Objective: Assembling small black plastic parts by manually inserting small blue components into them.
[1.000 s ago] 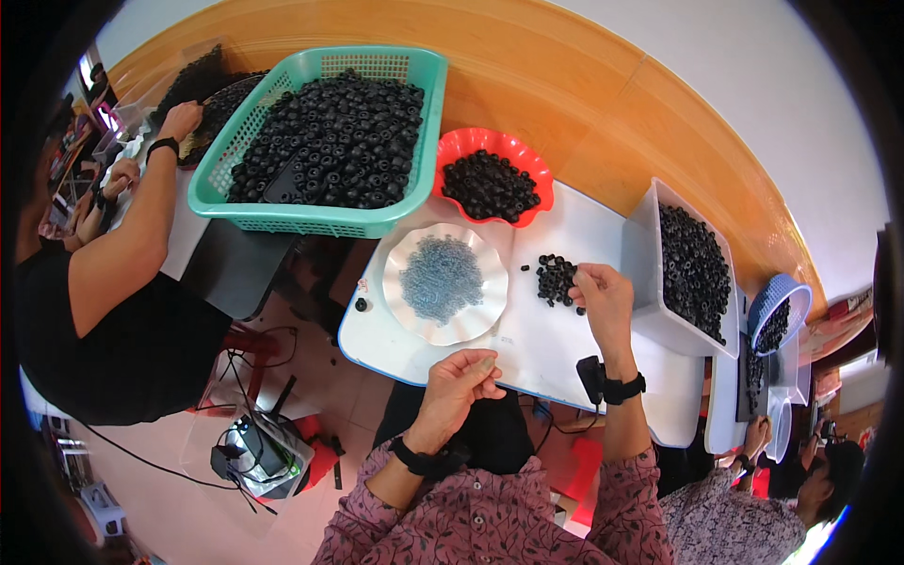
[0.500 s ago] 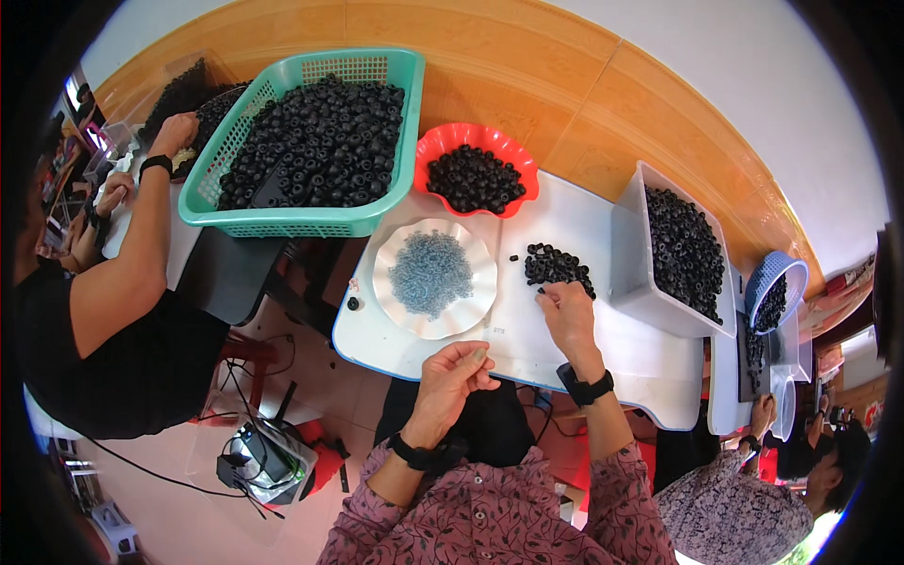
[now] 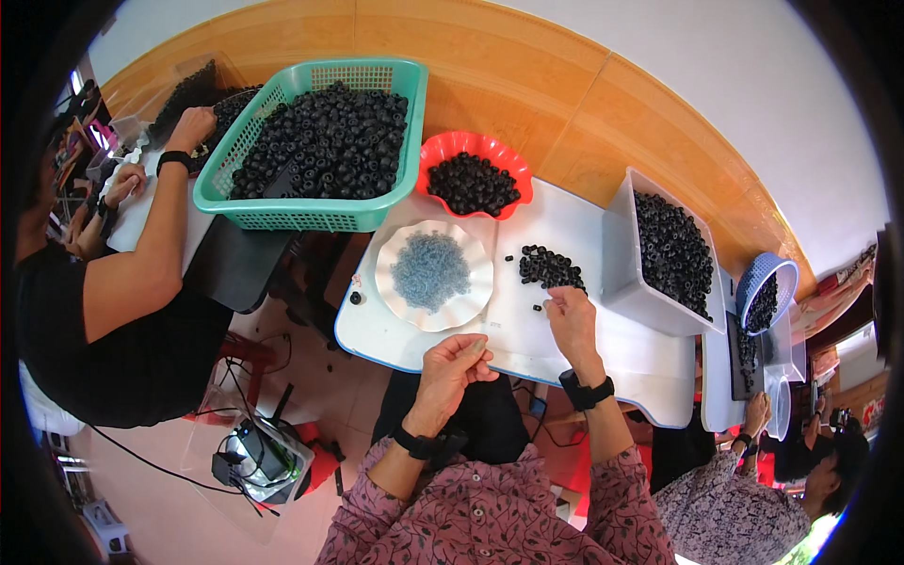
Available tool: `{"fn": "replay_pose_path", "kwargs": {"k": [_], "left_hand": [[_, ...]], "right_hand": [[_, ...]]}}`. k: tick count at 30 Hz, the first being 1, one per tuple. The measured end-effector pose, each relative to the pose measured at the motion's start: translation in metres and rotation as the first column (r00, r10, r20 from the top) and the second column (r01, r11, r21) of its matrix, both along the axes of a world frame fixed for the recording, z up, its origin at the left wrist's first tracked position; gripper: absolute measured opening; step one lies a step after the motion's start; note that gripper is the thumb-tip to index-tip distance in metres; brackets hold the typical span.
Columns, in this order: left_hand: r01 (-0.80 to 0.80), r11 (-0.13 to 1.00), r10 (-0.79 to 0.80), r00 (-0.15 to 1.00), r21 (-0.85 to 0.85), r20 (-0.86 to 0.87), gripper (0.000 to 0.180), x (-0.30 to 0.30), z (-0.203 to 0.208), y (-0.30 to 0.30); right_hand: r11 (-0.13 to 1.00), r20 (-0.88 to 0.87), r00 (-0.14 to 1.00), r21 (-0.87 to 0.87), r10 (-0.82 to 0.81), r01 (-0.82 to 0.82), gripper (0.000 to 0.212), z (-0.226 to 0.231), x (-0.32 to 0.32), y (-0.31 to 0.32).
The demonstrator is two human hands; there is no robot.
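My left hand (image 3: pixel 452 373) is held over the table's front edge, below the white plate. Its thumb and fingertips are pinched together; whatever they hold is too small or hidden to make out. At the front of a loose pile of small black ring-shaped parts (image 3: pixel 548 267) is my right hand (image 3: pixel 573 328), fingers curled and drawn together. One black part (image 3: pixel 537 308) lies on the table beside its fingertips. The scalloped white plate (image 3: pixel 387 298), left of the pile, bears many small clear bluish pieces (image 3: pixel 430 271).
A green basket (image 3: pixel 311 221) and a red bowl (image 3: pixel 515 165) of black parts stand behind the plate. At right are a pale bin (image 3: pixel 650 303) and a blue basket (image 3: pixel 785 266). People work on both sides; a co-worker's arm (image 3: pixel 141 268) is at left.
My right hand has shifted slightly at the front of the pile. A black part that was at its fingertips now shows apart on the table. The left hand stays pinched; the whole view has shifted slightly.
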State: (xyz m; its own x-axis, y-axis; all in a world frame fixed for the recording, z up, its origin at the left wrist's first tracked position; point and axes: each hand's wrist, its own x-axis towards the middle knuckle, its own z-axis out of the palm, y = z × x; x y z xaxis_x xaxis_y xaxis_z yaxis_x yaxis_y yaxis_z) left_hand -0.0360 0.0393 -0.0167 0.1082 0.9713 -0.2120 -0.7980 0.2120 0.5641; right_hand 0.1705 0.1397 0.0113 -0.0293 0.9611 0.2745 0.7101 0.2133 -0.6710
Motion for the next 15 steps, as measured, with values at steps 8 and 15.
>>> {"fn": "replay_pose_path", "kwargs": {"k": [8,15], "left_hand": [[0.035,0.999,-0.034,0.998,0.029,-0.052,0.02,0.003,-0.009,-0.002],[0.028,0.999,-0.027,0.995,0.017,-0.093,0.02,0.004,-0.005,-0.001]], "right_hand": [[0.987,0.373,0.927,0.139,0.026,-0.084,0.02,0.01,-0.02,0.019],[0.995,0.395,0.918,0.075,0.024,-0.058,0.015,0.009,-0.019,0.023]]}}
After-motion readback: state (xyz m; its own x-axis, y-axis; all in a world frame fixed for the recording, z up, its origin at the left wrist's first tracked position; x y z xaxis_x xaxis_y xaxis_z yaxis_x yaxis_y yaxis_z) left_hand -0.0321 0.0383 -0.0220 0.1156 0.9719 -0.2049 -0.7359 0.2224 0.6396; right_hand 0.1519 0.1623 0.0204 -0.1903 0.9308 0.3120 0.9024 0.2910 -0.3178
